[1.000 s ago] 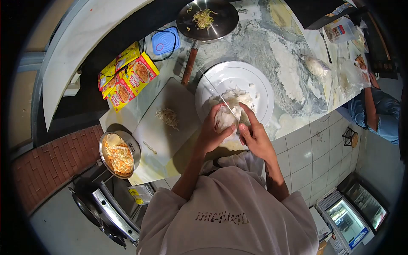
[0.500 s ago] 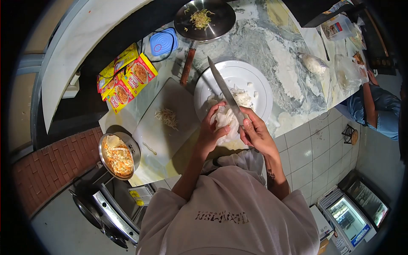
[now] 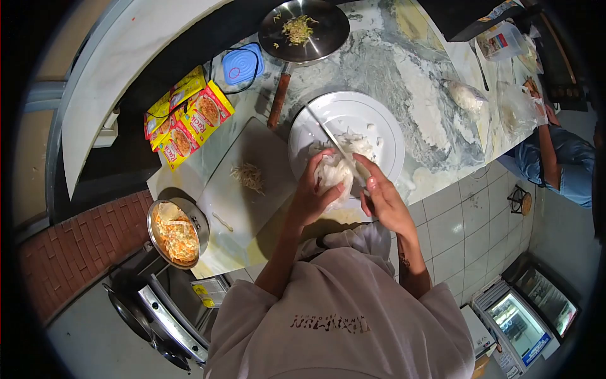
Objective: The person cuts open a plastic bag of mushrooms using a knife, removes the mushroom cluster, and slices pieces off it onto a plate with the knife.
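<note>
In my right hand (image 3: pixel 382 199) is a knife (image 3: pixel 327 130), its blade turned nearly edge-on and slanting toward the upper left. My left hand (image 3: pixel 312 197) is closed around a white, folded, slightly see-through lump (image 3: pixel 334 174); its exact kind cannot be made out. The blade lies along the right side of this lump. Beneath and beyond both hands sits a large white plate (image 3: pixel 385 129), with loose white cut pieces (image 3: pixel 358 144) on it. Part of the lump is hidden by my fingers.
Left of the plate are a cutting board (image 3: pixel 243 142) with bean sprouts (image 3: pixel 248 177), and yellow-red packets (image 3: pixel 196 123). A pan (image 3: pixel 328 38) stands behind, a bowl of orange-and-white food (image 3: pixel 175 234) at the left corner. Another person's blue clothing (image 3: pixel 565 158) shows at right.
The knife has rolled from showing its broad side to nearly edge-on, and its tip has dropped lower. My right fingers have shifted on the handle; my left hand keeps its hold.
</note>
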Motion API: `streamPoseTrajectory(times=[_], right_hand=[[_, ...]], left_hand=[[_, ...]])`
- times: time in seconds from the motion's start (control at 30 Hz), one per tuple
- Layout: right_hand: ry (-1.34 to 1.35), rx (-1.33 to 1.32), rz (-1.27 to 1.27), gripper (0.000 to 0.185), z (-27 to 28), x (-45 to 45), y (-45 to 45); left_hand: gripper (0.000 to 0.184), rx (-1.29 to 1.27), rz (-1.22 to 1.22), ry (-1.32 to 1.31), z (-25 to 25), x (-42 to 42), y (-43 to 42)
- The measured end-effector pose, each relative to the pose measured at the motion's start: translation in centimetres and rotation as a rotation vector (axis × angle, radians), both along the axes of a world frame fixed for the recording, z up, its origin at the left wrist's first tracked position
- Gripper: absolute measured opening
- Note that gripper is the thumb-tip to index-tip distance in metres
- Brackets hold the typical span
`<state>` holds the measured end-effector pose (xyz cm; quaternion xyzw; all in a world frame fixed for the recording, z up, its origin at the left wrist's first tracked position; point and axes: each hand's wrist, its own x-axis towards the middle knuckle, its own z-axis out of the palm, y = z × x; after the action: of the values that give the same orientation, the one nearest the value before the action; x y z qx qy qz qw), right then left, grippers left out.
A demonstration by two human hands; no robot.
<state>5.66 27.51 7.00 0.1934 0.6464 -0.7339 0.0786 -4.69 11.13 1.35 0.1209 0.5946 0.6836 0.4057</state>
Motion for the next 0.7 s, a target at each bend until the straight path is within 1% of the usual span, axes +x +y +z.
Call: streamPoseTrajectory(times=[0.03,0.07,0.1,0.17,0.3,0.37,0.5,0.57,0.7], right_hand=[[0.014,0.05,0.04,0.053,-0.5,0.0,-0.1],[0.017,0.039,0.049,0.055,-0.8,0.1,-0.3],[0.017,0.036,0.053,0.055,-0.7,0.1,-0.2],[-0.058,-0.093,0.067,0.054,-0.2,0.2,0.1],[-0.102,-0.061,0.075,0.055,0.0,0.1,-0.2],[-0.042,-0.008,0.009,0.056,-0.5,0.2,-0.7],[-0.055,0.086,0.035,0.055,-1.4,0.4,-0.6],[-0.026,0.121,0.016,0.054,-2.1,0.6,-0.7],[-0.047,0.046,0.016,0.053,-1.5,0.6,-0.5]], left_hand=[[0.068,-0.033,-0.006,0.064,0.2,0.4,0.3],[0.068,-0.068,-0.009,0.129,0.4,0.6,0.4],[0.068,-0.07,-0.005,0.128,0.4,0.7,0.3],[0.071,-0.06,0.007,0.174,0.5,0.8,0.3],[0.072,-0.067,-0.062,0.146,0.9,0.7,0.2],[0.073,-0.064,-0.049,0.163,1.2,0.7,0.3],[0.074,-0.063,-0.036,0.121,1.6,1.0,0.2],[0.076,-0.102,0.022,0.064,1.6,1.3,0.0],[0.075,-0.023,0.014,0.077,0.6,1.3,-0.2]])
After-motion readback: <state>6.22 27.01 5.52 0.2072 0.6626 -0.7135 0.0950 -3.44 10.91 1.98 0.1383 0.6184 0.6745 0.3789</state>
